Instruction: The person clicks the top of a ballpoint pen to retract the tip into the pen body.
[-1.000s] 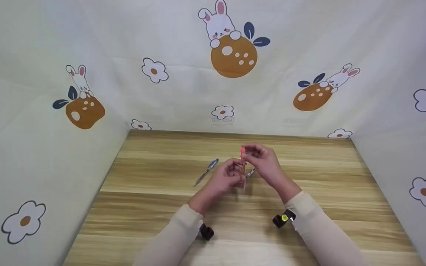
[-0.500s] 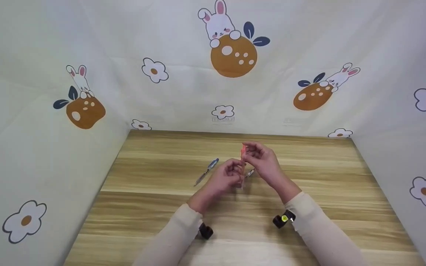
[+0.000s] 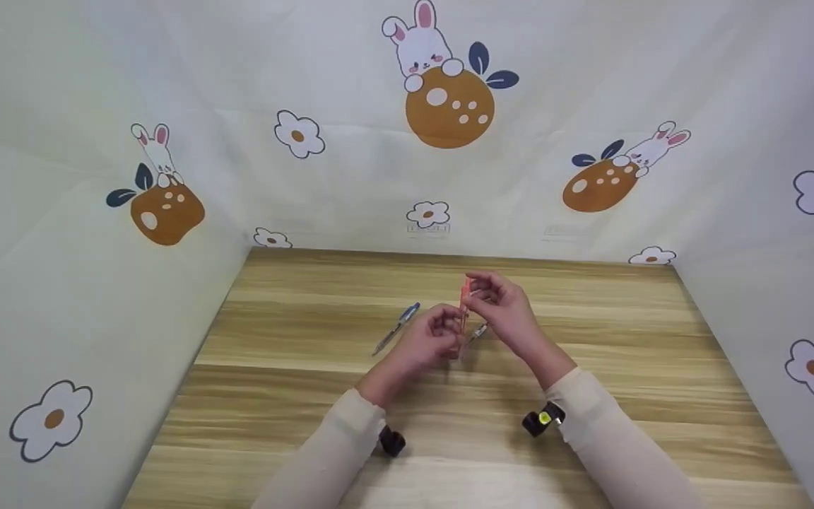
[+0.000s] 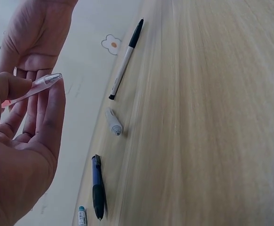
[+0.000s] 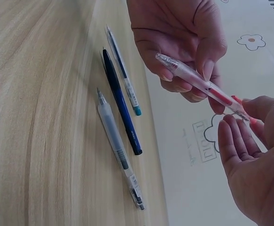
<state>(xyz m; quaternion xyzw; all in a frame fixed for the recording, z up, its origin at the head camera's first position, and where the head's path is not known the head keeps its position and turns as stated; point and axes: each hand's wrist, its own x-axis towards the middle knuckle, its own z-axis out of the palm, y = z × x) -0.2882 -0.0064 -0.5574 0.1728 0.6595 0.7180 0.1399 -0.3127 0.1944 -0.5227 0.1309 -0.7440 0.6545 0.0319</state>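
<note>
A dark blue pen (image 5: 121, 101), a frosted pen (image 5: 118, 148) and a pen cap (image 4: 113, 122) lie on the wooden table (image 3: 626, 339).

Both arms reach forward, hands raised together above the table. The left hand (image 3: 429, 341) curls its fingers in a pinch; the right hand (image 3: 504, 311) pinches with fingertips, wrist bent.

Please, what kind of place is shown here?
Probably a small recording booth: a wooden table enclosed on three sides by a bunny-print cloth, with pens lying loose on it.
</note>
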